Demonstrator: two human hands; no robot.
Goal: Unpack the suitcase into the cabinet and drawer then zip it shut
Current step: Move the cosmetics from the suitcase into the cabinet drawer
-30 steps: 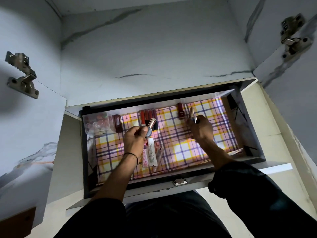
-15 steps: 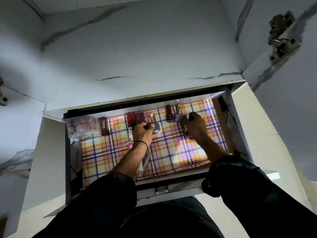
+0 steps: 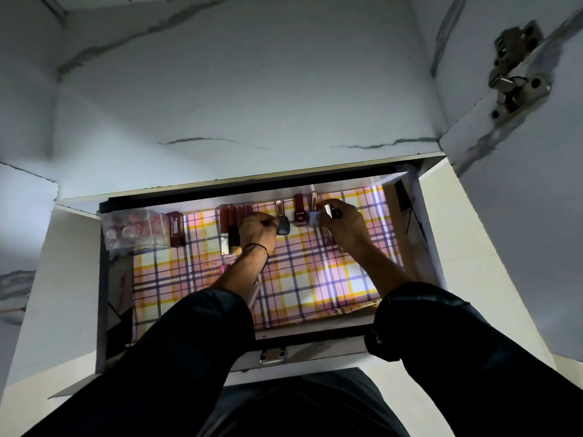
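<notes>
Drawer point(image 3: 104, 310) open, centre of frame, lined with pink-yellow plaid paper point(image 3: 315, 279). Suitcase not in view. Items stand in a row along the drawer's back wall.

Left to right along that row:
- Clear plastic box point(image 3: 134, 228), back left corner, small reddish pieces inside. Rigid, light by the look.
- Dark red carton point(image 3: 176, 228) just beside it, upright.
- Cluster of red tubes point(image 3: 232, 225), touching one another.
- Left hand point(image 3: 257, 228), centre of frame, fingers closed on a dark blue bottle point(image 3: 283, 228) with a rose-gold cap. Bottle sits at the row, base down or nearly; cannot tell if it rests on the liner.
- Dark red bottle point(image 3: 300, 212), standing, just right of the blue one.
- Pale blue bottle point(image 3: 313, 216) with rose-gold cap, touching or just beside the right hand.
- Right hand point(image 3: 344, 225), right of centre, fingers curled around a small shiny silver-tipped piece point(image 3: 328, 211); identity unclear.

Handling, judged: small glass bottles, stiff, light, smooth and slippery, breakable if knocked over. Tall and narrow, so they tip easily on paper. Best hold is low on the body, not the cap.

Surroundings: pink tubes lie on the liner under the left forearm, mostly hidden. Neighbours in the row stand close, so a withdrawing finger could topple them. Latch point(image 3: 273, 355) at drawer front, lower centre. Hinge point(image 3: 514, 77) on the cabinet door, upper right, well clear.
</notes>
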